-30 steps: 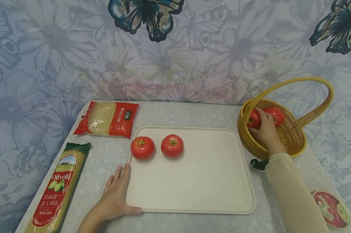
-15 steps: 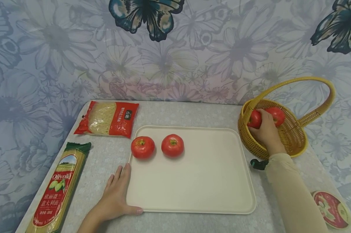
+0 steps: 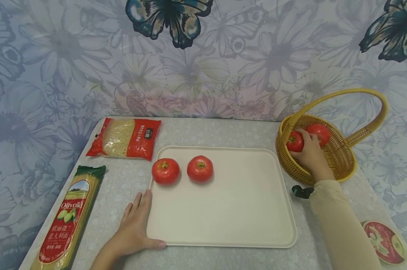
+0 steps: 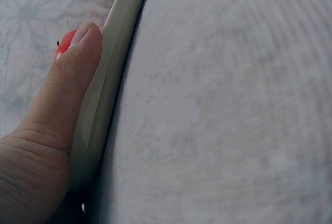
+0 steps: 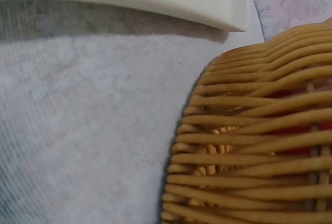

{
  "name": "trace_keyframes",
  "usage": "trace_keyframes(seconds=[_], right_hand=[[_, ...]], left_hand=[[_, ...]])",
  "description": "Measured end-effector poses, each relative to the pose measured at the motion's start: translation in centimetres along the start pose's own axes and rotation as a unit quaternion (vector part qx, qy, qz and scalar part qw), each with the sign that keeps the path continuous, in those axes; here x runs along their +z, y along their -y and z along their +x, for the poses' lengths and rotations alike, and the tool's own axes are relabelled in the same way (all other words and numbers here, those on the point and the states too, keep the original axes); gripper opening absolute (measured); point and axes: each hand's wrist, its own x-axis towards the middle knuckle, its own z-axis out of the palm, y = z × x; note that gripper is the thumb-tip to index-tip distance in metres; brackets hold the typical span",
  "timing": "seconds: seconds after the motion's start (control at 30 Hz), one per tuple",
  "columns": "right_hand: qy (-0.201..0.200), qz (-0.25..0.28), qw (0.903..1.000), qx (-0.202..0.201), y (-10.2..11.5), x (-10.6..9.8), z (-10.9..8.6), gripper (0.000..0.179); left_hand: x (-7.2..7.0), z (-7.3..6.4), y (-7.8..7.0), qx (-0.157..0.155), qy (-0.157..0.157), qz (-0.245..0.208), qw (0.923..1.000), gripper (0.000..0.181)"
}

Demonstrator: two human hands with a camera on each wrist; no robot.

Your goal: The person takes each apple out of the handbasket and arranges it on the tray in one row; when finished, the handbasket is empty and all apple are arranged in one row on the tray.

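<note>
My right hand (image 3: 312, 155) is inside the yellow wicker basket (image 3: 336, 165), its fingers and thumb around the right side of a red tomato (image 3: 294, 142). Another tomato (image 3: 318, 134) lies beside it, farther back. In the right wrist view the basket's woven side (image 5: 249, 162) hides the hand, with some red showing through the gaps. My left hand (image 3: 132, 228) rests at the left front corner of the cream tray (image 3: 237, 210), fingers straight along its edge. Its thumb (image 4: 67, 79) lies against the rim in the left wrist view. Two tomatoes, one left (image 3: 165, 171) and one right (image 3: 199, 168), sit on the tray.
A red bag of pale pasta (image 3: 122, 137) lies at the back left. Along the left edge lies a long spaghetti packet (image 3: 66, 221). A round red-labelled tin (image 3: 384, 242) stands at the front right. The basket's tall handle (image 3: 355, 92) arches over it, leaning right.
My right hand has shifted slightly toward the near right inside the basket, and more of the tomato under its fingers shows. The left hand and the tray have stayed put.
</note>
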Motion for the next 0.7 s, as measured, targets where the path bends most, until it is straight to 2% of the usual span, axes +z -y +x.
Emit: trace_keyframes(seconds=[0.13, 0.3, 0.57, 0.7], right_hand=[[0.008, -0.003, 1.0000, -0.002, 0.2, -0.2, -0.1, 0.089], [0.004, -0.005, 0.9999, 0.015, 0.2, -0.1, -0.7, 0.094], [-0.037, -0.013, 0.9990, 0.023, -0.1, -0.7, -2.1, 0.094], [-0.063, -0.003, 0.9972, 0.041, 0.4, -1.3, -3.1, 0.095]], left_hand=[[0.0, 0.0, 0.0, -0.005, 0.004, 0.001, 1.0000, 0.158], [0.1, 0.0, 0.0, -0.004, 0.003, 0.000, 1.0000, 0.158], [0.1, 0.1, 0.0, -0.002, 0.000, 0.005, 1.0000, 0.159], [0.1, 0.0, 0.1, 0.000, -0.001, 0.007, 1.0000, 0.159]])
